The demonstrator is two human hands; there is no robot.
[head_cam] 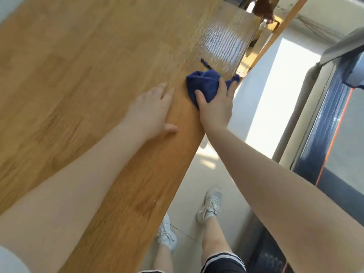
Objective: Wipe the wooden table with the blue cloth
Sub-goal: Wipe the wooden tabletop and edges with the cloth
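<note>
The wooden table (82, 79) fills the left and middle of the view, its right edge running diagonally from top right to bottom. A bunched blue cloth (204, 83) lies on the tabletop close to that right edge. My right hand (216, 106) holds it down, thumb on its near side and fingers over its far side. My left hand (151, 111) rests flat on the wood just left of the cloth, fingers straight and spread.
A wet, shiny streaked patch (222, 42) glints on the table beyond the cloth. Right of the table is pale floor (212, 174), my legs and white shoes (209, 205), and a dark-framed glass door (334, 138). A wooden shelf (279, 26) stands at top right.
</note>
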